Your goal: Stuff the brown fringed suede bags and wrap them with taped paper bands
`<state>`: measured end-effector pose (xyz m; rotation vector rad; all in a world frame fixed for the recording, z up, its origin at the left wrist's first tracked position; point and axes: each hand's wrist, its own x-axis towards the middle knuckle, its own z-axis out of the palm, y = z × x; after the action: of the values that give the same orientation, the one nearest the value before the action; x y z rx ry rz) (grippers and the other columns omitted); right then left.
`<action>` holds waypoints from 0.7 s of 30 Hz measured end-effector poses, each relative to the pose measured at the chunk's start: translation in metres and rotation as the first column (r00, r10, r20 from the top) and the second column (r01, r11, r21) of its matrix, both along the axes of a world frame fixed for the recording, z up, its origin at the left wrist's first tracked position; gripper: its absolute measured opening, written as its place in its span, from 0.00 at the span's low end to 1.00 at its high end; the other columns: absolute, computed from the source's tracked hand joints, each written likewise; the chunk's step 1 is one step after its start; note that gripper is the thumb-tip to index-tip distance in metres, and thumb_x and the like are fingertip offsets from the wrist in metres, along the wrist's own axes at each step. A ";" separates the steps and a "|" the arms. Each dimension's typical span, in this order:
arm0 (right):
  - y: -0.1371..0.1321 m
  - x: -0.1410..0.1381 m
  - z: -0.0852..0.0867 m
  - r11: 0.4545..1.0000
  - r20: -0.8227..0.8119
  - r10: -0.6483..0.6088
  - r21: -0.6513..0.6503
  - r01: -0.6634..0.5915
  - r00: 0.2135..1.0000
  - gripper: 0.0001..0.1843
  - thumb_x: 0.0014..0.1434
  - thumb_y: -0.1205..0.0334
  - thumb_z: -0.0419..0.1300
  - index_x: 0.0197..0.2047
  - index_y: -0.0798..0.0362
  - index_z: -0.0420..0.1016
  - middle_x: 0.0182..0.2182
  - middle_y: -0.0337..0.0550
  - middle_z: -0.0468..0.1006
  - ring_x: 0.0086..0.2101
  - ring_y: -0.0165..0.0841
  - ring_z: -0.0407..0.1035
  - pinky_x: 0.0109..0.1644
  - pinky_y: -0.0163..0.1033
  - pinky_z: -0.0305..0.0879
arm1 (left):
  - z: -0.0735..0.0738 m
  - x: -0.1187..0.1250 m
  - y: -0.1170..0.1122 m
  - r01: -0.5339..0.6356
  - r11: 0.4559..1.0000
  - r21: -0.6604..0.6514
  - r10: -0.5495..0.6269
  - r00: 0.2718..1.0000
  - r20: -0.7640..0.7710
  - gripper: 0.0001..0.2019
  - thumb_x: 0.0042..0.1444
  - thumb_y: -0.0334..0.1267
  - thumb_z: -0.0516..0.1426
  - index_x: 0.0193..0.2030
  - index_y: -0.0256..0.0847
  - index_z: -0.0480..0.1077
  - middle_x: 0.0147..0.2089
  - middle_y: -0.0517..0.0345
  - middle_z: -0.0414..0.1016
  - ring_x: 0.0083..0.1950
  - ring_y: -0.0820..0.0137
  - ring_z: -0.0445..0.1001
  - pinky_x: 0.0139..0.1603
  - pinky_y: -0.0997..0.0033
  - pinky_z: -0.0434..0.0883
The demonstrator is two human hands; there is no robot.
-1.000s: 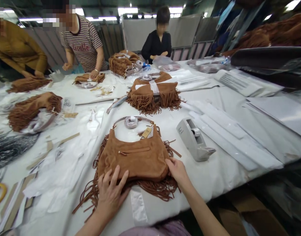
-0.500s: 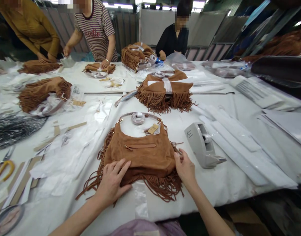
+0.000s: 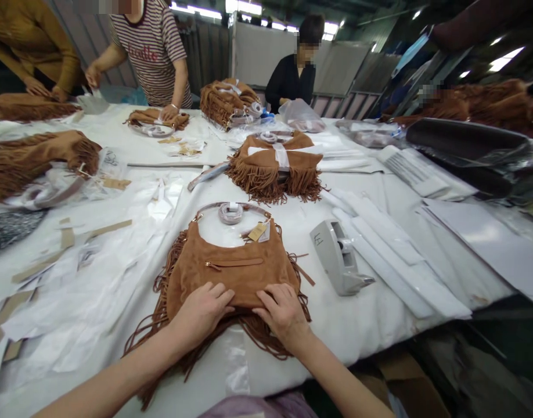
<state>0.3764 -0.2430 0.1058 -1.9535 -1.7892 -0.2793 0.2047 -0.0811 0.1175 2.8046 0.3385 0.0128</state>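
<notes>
A brown suede handbag with long fringe lies on the table in front of me, its strap end pointing away. My left hand holds the bag's lower edge left of the middle, fingers bent over the suede. My right hand grips the same edge on the right, fingers on top and thumb at the edge. A zipper runs across the bag between and beyond my fingers. The wrapped strap coil and a paper hang tag lie at its top.
A tape dispenser stands right of the bag, beside flat plastic sleeves. Another fringed bag lies beyond. Paper scraps cover the left side. Co-workers stand across the table, one in a striped shirt.
My right hand has moved from the bag's right side to its lower edge. My left hand stays on the lower edge, its fingers more bent. The camera view has turned right.
</notes>
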 end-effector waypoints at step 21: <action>0.000 0.041 -0.031 0.995 -0.099 0.100 0.032 -0.097 0.990 0.19 0.63 0.45 0.53 0.41 0.54 0.66 0.32 0.45 0.73 0.33 0.35 0.67 0.37 0.42 0.62 | -0.036 -0.057 0.049 0.031 0.934 -0.355 0.005 0.995 0.101 0.46 0.39 0.61 0.65 0.61 0.39 0.55 0.53 0.45 0.69 0.54 0.57 0.66 0.56 0.57 0.63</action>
<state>0.4179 -0.2433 0.0749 -1.8213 -1.8006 -0.1689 0.1482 -0.0318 0.0817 2.4358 0.2672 0.0807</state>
